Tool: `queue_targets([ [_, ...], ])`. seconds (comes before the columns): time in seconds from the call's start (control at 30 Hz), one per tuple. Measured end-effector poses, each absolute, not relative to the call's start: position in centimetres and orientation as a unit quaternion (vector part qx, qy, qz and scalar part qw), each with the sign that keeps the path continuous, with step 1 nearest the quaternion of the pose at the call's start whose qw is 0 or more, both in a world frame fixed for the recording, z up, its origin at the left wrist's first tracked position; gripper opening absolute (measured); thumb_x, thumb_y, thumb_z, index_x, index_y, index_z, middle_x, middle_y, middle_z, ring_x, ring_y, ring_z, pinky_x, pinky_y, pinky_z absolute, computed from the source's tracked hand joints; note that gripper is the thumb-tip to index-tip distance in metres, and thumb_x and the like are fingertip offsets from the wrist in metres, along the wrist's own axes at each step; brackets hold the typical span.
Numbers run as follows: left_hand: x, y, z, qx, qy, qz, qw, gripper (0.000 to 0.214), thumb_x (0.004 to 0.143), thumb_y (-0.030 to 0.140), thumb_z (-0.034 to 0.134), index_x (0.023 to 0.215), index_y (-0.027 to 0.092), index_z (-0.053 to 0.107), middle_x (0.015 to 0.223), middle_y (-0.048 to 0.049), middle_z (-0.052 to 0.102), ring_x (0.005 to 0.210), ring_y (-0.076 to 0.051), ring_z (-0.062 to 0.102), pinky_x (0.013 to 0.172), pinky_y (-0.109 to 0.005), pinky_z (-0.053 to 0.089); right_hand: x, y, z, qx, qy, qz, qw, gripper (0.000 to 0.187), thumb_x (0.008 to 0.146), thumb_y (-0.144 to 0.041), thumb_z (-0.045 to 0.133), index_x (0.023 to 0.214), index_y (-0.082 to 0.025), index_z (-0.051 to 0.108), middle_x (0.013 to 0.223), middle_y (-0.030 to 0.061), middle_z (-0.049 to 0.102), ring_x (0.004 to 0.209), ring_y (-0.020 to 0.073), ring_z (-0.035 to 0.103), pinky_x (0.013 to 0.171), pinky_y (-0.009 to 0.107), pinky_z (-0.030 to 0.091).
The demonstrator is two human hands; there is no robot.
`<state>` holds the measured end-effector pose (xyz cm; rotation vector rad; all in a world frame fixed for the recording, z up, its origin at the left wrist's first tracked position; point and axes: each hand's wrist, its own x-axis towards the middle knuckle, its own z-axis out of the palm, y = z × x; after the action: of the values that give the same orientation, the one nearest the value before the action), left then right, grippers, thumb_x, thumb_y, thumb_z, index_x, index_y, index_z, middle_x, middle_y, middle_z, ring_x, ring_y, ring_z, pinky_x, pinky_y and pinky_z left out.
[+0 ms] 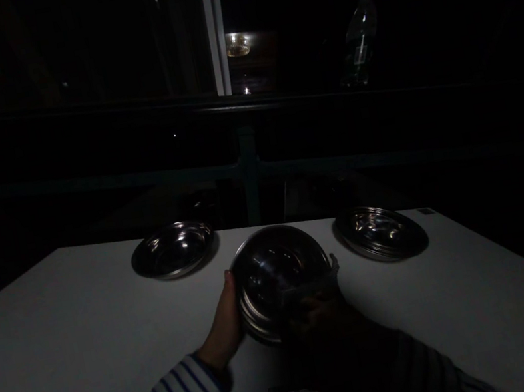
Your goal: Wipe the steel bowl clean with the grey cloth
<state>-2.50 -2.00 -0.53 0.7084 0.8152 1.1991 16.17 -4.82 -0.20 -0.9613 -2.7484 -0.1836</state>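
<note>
A stack of shiny steel dishes [272, 251] is in front of me, its several rims showing at the lower left. My left hand [224, 327] grips the left side of the stack, thumb up along the rim. Deep shadow covers my right hand [316, 315] at the near right of the top dish. Its fingers are bent over a dark grey cloth [329, 275], which lies against the dish's inner surface. Part of the cloth sticks up past the right rim. How the fingers close on it is hard to see.
On the white table [88, 334], a shallow steel dish [173, 250] sits at the back left and stacked steel dishes [381, 232] at the back right. Beyond the table's far edge, a plastic bottle [360, 37] stands on a dark ledge by the window. The surroundings are very dark.
</note>
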Motion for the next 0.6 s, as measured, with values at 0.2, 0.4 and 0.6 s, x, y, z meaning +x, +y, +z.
queue_targets([
  [0.2,-2.9,-1.5,-2.1,0.393,0.343,0.548,0.654,0.065,0.075,0.065,0.039,0.116,0.018,0.057,0.110,-0.0114,0.066,0.113,-0.030,0.052,0.101,-0.045,0.031,16.9,-4.6,2.3,-0.403,-0.914,-0.042,-0.013,0.022,0.083,-0.016,0.049,0.095,-0.022,0.066,0.102,0.0027,0.067,0.098,0.0249,0.057,0.080,0.042,0.044],
  [0.4,-2.6,-1.3,-2.9,0.413,0.349,0.578,0.612,0.061,0.078,0.061,0.039,0.117,0.018,0.057,0.113,-0.0097,0.065,0.117,-0.027,0.049,0.104,-0.041,0.029,16.5,-4.6,2.2,-0.393,-0.918,-0.024,-0.046,0.025,0.085,-0.020,0.047,0.106,-0.019,0.062,0.111,0.0076,0.063,0.104,0.0274,0.054,0.086,0.049,0.042],
  [0.6,-2.1,-1.8,-1.1,0.382,0.337,0.573,0.641,0.060,0.077,0.062,0.040,0.112,0.018,0.061,0.111,-0.0095,0.066,0.117,-0.027,0.048,0.104,-0.041,0.029,14.1,-3.9,-1.6,-0.245,-0.952,-0.051,0.175,0.030,0.089,-0.029,0.047,0.115,-0.017,0.053,0.117,0.0085,0.056,0.105,0.0208,0.053,0.088,0.041,0.043],
])
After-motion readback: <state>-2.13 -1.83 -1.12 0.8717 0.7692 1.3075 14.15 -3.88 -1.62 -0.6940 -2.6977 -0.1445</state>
